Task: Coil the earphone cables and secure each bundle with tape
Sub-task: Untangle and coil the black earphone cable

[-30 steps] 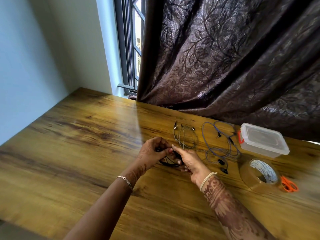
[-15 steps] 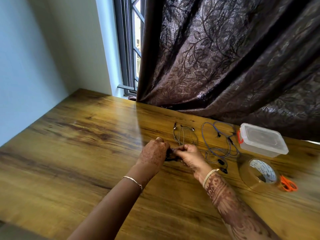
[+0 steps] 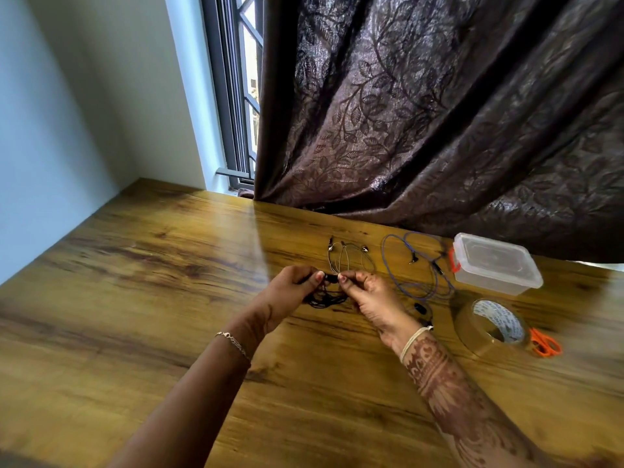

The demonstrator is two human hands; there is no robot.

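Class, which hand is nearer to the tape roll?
Right. The right hand is left of the tape roll in view; the left hand lies farther left.

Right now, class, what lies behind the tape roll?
Orange scissors lie on the table behind the right edge of the tape roll. Only their handles show; the roll covers the blades.

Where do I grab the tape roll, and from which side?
Probably pinch its rim: thumb in the open core, fingers on the outer wall, since the tape roll lies flat, hole up. Come from above at its near-left edge; scissors crowd its right and the box sits beyond.
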